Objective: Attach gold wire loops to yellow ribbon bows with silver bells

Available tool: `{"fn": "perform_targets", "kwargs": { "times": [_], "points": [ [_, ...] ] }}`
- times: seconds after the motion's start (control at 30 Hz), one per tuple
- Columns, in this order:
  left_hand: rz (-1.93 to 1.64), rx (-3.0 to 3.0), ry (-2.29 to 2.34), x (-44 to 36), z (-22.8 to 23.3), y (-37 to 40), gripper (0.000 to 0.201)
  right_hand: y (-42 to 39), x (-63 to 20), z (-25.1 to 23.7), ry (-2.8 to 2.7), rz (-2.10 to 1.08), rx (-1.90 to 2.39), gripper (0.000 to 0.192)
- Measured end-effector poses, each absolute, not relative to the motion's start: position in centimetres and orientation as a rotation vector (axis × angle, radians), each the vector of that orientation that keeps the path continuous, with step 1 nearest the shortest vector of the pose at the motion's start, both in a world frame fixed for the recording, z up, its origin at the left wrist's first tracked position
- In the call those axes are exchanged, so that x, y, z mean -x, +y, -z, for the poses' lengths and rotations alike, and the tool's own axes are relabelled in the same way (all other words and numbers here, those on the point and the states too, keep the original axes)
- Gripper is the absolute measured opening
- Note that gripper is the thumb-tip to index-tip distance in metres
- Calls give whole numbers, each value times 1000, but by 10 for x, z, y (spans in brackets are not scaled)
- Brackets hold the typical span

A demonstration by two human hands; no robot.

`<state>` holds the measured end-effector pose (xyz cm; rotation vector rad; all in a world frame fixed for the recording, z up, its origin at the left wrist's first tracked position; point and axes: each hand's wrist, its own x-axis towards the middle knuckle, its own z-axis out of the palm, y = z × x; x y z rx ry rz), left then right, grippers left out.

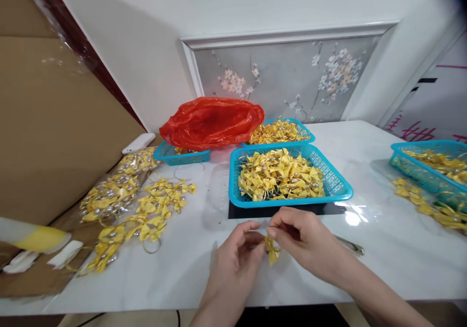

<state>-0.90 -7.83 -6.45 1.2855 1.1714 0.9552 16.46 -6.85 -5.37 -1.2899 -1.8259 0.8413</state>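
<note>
**Yellow ribbon bow pinched between both hands at the near edge of the bench**

Item in hand: one small yellow bow (272, 253), at 6 o'clock of the view, low above the white bench (383, 249). The left hand (235, 259) comes in from 6 o'clock, thumb and fingertips closed on the bow's left side. The right hand (304, 242) comes in from 4 o'clock, thumb and forefinger closed on the bow's top. The two hands meet at the bow, fingertips almost touching.

At 12 o'clock of the hands: a turquoise basket (339, 183) heaped with yellow bows, standing on a dark slab. Behind it, further toward 12 o'clock, a second turquoise basket (305, 128) with more yellow pieces.

At 11 o'clock: a red plastic bag (211, 120) lying over a third, smaller turquoise basket (182, 156).

At 9 to 10 o'clock: loose yellow bows on wire rings (153, 212) spread on the bench, and beside them clear packets of bows (113, 190) on brown cardboard (44, 122).

At 3 o'clock, just beside the right wrist: a small metal tool (352, 245), lying flat, kind not clear.

At 2 o'clock, well apart: a fourth turquoise basket (419, 171) cut by the frame edge, with a strand of yellow bows (423, 203) lying on the bench in front of it.
</note>
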Motion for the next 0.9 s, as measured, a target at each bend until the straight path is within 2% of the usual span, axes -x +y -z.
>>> {"fn": "perform_targets", "kwargs": {
  "times": [0.23,0.4,0.5,0.67,0.8,0.9],
  "points": [
    [-990,-1454,1326,-3,80,-67,24,-65,-169,66,-1849,-723,1311,20],
    [-957,-1575,1381,0,90,-65,8,-72,-187,72,-1868,-726,1232,40],
    [-954,-1672,1379,4,93,-66,10,-77,-190,72,-1771,-762,1164,45],
    [-1017,-1853,1369,12,87,-72,12,-79,-182,67,-1480,-1022,1098,17],
    [-877,-1958,1226,10,81,-74,19,-80,-175,55,-1472,-995,958,15],
    [-770,-1910,1228,4,83,-71,16,-80,-169,50,-1479,-908,905,16]
  ]
}}
